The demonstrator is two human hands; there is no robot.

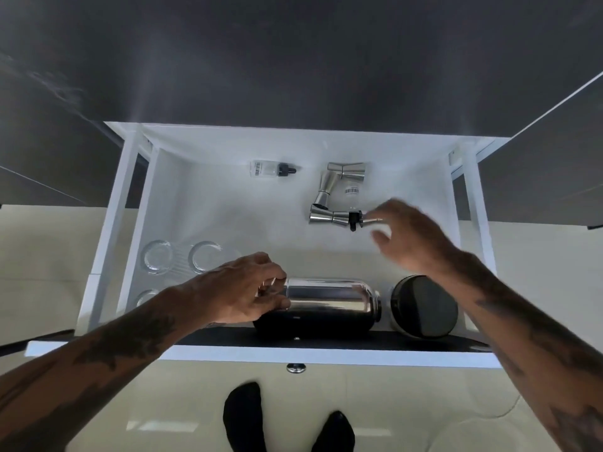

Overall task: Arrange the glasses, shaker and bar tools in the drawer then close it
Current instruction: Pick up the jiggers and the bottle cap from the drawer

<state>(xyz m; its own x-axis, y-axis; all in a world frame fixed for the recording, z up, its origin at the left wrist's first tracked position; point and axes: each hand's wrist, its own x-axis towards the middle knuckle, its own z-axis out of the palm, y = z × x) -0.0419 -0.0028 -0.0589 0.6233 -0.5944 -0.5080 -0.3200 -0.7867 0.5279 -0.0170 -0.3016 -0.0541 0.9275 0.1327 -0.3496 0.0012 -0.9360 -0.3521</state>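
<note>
Steel shaker (pixel 329 303) lies along the drawer's front edge (pixel 261 352); our left hand (pixel 241 288) grasps it, apparently steadying; right hand (pixel 408 236) hovers released.

Dark grey countertop (pixel 293 60), glossy cream floor (pixel 391 402), black socked feet (pixel 243 415) below
</note>
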